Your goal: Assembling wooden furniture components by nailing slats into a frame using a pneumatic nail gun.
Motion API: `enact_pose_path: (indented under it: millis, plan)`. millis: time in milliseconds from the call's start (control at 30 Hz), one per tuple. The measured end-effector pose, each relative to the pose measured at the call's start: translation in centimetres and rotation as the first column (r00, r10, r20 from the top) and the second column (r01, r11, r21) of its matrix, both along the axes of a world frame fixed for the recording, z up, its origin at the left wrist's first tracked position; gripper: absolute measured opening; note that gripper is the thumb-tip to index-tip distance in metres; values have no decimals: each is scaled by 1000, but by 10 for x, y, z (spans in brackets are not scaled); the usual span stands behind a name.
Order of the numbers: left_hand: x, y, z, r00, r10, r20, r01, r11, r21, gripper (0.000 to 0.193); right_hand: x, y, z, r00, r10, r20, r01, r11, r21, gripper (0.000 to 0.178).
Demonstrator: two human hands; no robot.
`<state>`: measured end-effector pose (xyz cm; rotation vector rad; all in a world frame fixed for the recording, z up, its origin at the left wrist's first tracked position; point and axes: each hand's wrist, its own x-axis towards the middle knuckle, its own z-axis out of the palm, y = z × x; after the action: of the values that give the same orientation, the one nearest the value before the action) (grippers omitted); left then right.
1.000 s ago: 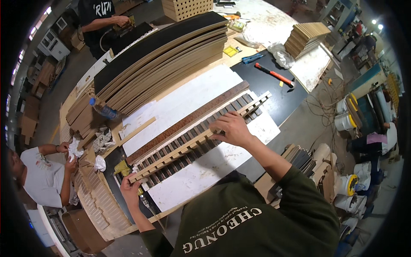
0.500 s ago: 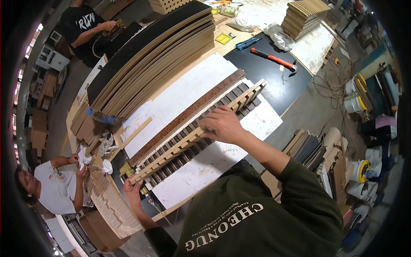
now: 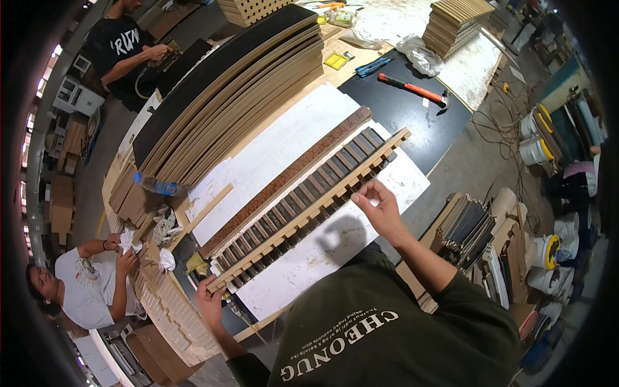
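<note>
Two hands engaged: left hand (image 3: 209, 302) closed on rail (image 3: 309, 213) end; right hand (image 3: 380, 208) lifted, fingers pinched, empty or not is unclear. Rail best kept square across slats (image 3: 303, 193).

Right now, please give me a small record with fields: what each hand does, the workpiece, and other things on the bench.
left hand: grips the near-left end of the light wooden rail
right hand: raised just off the rail, fingers pinched, nothing visible in them
workpiece: light wooden rail laid across a row of dark slats
under it: white sheet
bench, far side: orange-handled hammer, plastic bottle, stack of long boards
</note>
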<state>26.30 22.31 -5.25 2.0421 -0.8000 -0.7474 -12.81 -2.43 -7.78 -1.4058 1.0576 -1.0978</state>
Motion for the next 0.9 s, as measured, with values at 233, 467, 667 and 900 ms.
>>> enact_pose_path:
  millis: [233,467,667,900]
  plan:
    - [-28,9,-13,889,-21,457,62,995,-74,41,11,26,1,929,-8,371,-206,821,533,49]
    - [-38,11,-37,795,27,606,101,979,-176,45,20,37,1,917,-96,388,-139,834,534,48]
    - [-42,12,-51,715,-15,699,194,965,-178,43,16,46,-21,909,-270,317,-68,654,754,48]
    - [-49,3,-64,688,-36,725,163,981,-106,49,20,43,-25,936,-193,294,-91,674,733,50]
